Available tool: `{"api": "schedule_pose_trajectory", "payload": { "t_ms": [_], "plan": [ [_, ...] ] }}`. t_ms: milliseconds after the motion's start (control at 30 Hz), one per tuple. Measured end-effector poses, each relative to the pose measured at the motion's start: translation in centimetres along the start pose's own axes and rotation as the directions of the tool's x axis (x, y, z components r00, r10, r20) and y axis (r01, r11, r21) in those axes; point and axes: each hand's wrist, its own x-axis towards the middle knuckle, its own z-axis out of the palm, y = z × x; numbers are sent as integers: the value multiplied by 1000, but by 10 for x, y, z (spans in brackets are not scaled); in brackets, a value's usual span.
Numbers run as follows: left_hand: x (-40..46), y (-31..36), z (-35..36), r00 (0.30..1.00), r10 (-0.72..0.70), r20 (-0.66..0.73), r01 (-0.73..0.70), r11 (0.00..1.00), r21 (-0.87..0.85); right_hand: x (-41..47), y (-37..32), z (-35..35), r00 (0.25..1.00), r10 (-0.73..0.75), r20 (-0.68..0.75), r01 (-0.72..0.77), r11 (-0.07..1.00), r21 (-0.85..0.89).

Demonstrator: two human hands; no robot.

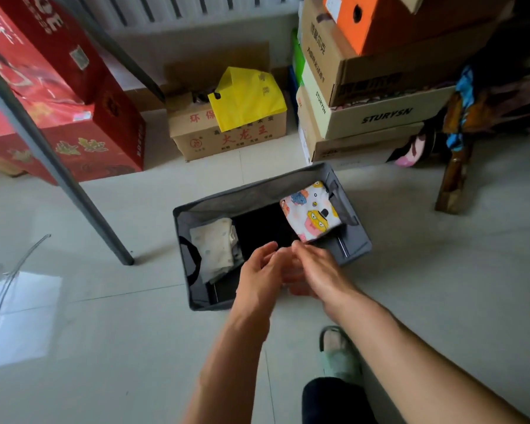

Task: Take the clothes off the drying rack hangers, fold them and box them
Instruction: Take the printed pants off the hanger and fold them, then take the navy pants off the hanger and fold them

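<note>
Grey fabric box (357,240) sits on the tile floor (120,332), centre of view, open top. Inside, L to R: a white dotted garment (213,249) folded at the left end, a black garment (262,228) in the middle, and a cartoon-print garment (311,211) folded at the right end, lying tilted w/ its far edge up against the box wall.

Both hands hover over the near edge of the box. Left hand (259,275) is open, palm turned inward, fingers relaxed and slightly bent, holding nothing. Right hand (311,270) is just beside it, back of hand up, fingers pointing toward the near corner of the cartoon-print piece; fingertips look at or just short of the cloth, contact can't be told. It doesn't plainly grip anything; fingers look relaxed.

Drying rack leg (83,191), grey, slants down to the floor left of the box. A wire hanger (16,270) lies on the floor far left. Red boxes (74,123) stacked behind the leg. A cardboard carton (227,133) w/ a yellow bag (245,99) on top stands behind the box. Stack of shoe boxes (364,117) at right, orange box (364,22) on top. Person's foot in a green slipper (338,353) near the bottom, below the right forearm.
</note>
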Motion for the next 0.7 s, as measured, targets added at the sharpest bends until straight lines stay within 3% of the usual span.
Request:
{"api": "schedule_pose_trajectory", "payload": {
  "t_ms": [200, 567, 700],
  "plan": [
    [-108, 29, 4, 997, -55, 54, 58, 997, -46, -105, -24, -23, 999, 26, -40, -24, 999, 47],
    [-245, 134, 43, 988, 102, 113, -69, 962, -263, -242, -135, -63, 984, -170, -49, 170, 985, -17],
    [-309, 178, 44, 984, 161, 74, -134, 949, -285, -303, -182, -70, 974, -226, -22, 224, 972, -73]
  ]
}}
